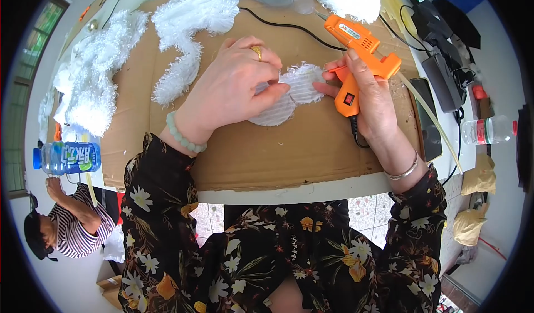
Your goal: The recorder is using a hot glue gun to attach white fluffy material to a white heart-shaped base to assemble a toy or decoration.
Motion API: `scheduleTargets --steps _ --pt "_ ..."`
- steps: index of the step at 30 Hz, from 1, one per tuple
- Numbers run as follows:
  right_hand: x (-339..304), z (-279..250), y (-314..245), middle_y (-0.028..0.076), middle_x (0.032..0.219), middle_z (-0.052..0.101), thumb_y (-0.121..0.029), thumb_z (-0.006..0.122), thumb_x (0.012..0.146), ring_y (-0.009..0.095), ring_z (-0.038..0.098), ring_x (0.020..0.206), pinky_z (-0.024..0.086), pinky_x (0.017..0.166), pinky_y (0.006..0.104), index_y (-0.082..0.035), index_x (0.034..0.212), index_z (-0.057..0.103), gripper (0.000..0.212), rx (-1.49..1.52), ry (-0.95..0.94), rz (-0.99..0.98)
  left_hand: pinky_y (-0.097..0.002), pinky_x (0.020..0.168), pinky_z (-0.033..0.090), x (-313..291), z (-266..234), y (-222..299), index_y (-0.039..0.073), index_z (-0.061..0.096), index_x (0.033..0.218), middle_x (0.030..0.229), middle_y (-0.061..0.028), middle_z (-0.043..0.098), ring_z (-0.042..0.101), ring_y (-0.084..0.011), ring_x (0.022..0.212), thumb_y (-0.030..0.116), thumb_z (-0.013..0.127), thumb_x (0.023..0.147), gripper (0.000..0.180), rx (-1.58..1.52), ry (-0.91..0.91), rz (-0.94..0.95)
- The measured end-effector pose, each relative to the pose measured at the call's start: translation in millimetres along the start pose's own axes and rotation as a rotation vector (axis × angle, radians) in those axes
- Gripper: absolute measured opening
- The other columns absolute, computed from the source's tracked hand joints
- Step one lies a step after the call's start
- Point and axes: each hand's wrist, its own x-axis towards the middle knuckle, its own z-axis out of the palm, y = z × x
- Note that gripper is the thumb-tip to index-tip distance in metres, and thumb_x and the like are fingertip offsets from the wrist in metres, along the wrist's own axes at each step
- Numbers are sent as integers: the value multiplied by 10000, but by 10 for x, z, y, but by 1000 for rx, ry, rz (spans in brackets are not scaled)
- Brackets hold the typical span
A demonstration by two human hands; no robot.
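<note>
In my right hand (377, 100) I hold an orange hot glue gun (356, 35), its nozzle tilted up to the left and its black cord running down from the handle. My left hand (236, 82) is closed over a flat white piece of fuzzy fabric (273, 114), thumb lying on its ribbed face. Joined to or overlapping that piece, a second rounded white lobe (305, 84) with a frayed edge spreads to the right. My right fingertips come close to this lobe. What lies under my left fingers is hidden.
A cardboard sheet (267, 168) covers the table. White fluffy fabric (194, 21) lies at the back and left. A blue-labelled bottle (69, 157) stands left; at right are a phone (427, 121), a glue stick (428, 110) and a clear bottle (486, 130). Another person (78, 224) is at lower left.
</note>
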Motion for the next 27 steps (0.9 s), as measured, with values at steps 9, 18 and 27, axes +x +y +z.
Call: scheduleTargets --steps 9,18,27 --pt "-38 -257 -218 84 877 607 -298 570 893 160 602 802 556 751 413 -43 989 552 273 27 10 42 -422 933 377 349 355 266 71 559 1130 907 -98 649 536 -310 1058 191 559 851 304 -163 -25 -77" --pt "-163 -496 -349 85 872 605 -284 563 899 165 599 797 559 724 388 -56 965 543 238 80 9 54 -516 976 315 418 371 793 115 561 1136 902 -58 664 523 -303 1099 150 569 831 307 223 -129 62" --pt "-231 -450 -413 86 880 608 -269 558 903 163 602 795 553 700 351 -53 985 541 232 85 17 65 -515 954 332 560 447 818 106 537 1127 905 -62 654 536 -305 1072 128 516 853 275 -26 -28 -47"
